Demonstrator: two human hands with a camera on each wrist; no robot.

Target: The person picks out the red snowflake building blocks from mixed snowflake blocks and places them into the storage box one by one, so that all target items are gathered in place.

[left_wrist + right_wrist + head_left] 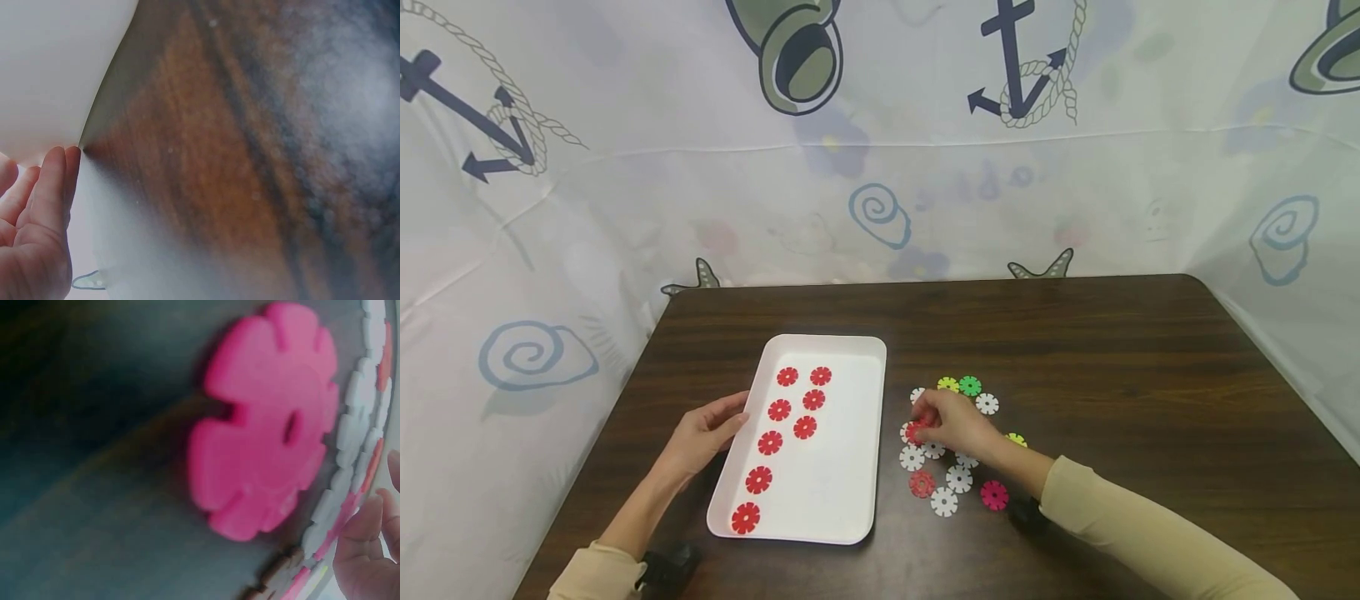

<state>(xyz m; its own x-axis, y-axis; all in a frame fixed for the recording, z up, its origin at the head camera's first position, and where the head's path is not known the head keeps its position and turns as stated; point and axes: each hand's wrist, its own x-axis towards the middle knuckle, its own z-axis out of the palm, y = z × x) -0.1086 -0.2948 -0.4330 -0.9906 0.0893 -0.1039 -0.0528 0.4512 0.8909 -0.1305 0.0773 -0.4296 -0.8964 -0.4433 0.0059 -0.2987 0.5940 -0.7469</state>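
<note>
A white tray [842,492] bears several red notched plastic discs [759,479] in two columns on its left side. At its left rim rests my left hand [703,433], fingers fairly straight. The left wrist view has those fingertips [55,159] against the tray wall [56,75]. To the right of the tray, my right hand [958,421] reaches over a loose group of discs, with thumb and fingers round a red disc [914,432]. White discs [958,478] lie below and around this hand. A large pink disc [269,425] fills the right wrist view's middle.
Yellow [948,384] and green [970,386] discs lie beyond the right hand. Nearer the front are a pale red disc [922,484] and the pink one. The dark wooden table [1120,350] ends at a patterned cloth [925,208] behind.
</note>
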